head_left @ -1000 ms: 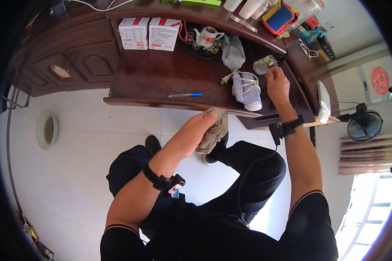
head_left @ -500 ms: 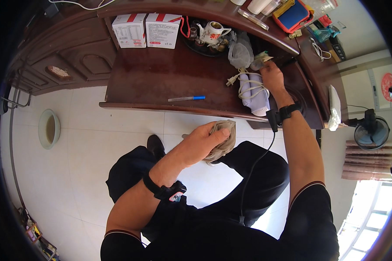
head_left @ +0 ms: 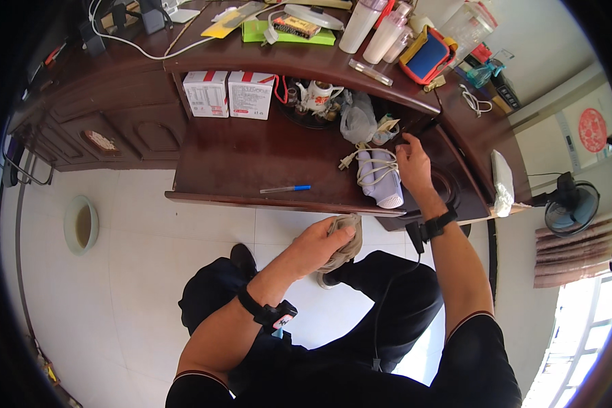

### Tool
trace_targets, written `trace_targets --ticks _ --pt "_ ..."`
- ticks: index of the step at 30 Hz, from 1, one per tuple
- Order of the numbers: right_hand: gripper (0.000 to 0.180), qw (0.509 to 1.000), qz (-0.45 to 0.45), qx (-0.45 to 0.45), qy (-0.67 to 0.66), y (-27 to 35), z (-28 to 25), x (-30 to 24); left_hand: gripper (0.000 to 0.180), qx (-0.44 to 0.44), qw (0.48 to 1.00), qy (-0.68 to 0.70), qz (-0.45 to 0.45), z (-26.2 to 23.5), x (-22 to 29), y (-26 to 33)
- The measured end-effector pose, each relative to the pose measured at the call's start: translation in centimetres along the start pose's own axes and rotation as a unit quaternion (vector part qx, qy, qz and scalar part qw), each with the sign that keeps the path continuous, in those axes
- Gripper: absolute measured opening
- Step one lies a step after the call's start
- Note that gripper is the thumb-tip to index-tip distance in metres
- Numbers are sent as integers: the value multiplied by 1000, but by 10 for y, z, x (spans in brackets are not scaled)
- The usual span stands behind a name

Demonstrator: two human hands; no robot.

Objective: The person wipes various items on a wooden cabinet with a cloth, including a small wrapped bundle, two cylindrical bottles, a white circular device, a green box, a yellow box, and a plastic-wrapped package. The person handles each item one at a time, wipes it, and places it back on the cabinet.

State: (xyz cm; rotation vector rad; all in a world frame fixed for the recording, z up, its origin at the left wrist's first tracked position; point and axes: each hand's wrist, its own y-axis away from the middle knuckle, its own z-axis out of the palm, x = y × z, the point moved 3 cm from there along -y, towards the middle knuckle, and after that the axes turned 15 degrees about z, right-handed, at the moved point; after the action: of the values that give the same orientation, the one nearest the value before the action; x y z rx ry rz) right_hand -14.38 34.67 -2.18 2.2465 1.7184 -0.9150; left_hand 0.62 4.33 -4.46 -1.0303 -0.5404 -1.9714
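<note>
My left hand [head_left: 323, 246] is closed round a crumpled grey-beige cloth [head_left: 345, 245] just in front of the brown wooden shelf [head_left: 231, 163]. On the shelf's right part, my right hand [head_left: 415, 163] is open with no object in its fingers. It is beside a pale lavender hair dryer [head_left: 382, 180] with a white cord wrapped round it. Behind the dryer lie a small clear packet [head_left: 386, 129] and a crumpled plastic bag [head_left: 358, 119], both apart from my fingertips. A pen with a blue cap [head_left: 285, 189] rests near the shelf's front edge.
Two white-and-red boxes [head_left: 250, 96] and a tray with a white teapot [head_left: 315, 96] stand at the back. Bottles [head_left: 387, 34] and a blue-red pouch [head_left: 428, 56] sit on the upper top. A basin of murky water [head_left: 81, 226] is on the floor, and a fan [head_left: 571, 205] at right.
My right hand has let go of the small packet by the plastic bag and drawn back beside the hair dryer. The view has tilted up, showing more of the upper top. My left hand keeps the cloth.
</note>
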Motion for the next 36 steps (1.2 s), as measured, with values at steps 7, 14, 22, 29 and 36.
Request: trace_targets --ticks 7,14,22,29,36 --pt "36 998 -44 -1 -36 16 -30 -35 34 4 997 -62 36 17 -3 5" --pt "27 997 -72 16 -17 21 -37 -58 29 58 994 -67 60 6 -1 -1" --pt "23 999 -41 -8 -35 34 -33 -45 29 75 993 -65 65 -4 15 -8" --pt "23 996 -72 -33 -51 32 -12 -68 30 99 978 -137 119 1 18 2" --pt "24 993 -110 -6 -46 30 -32 -78 29 128 975 -160 84 -14 5 -10"
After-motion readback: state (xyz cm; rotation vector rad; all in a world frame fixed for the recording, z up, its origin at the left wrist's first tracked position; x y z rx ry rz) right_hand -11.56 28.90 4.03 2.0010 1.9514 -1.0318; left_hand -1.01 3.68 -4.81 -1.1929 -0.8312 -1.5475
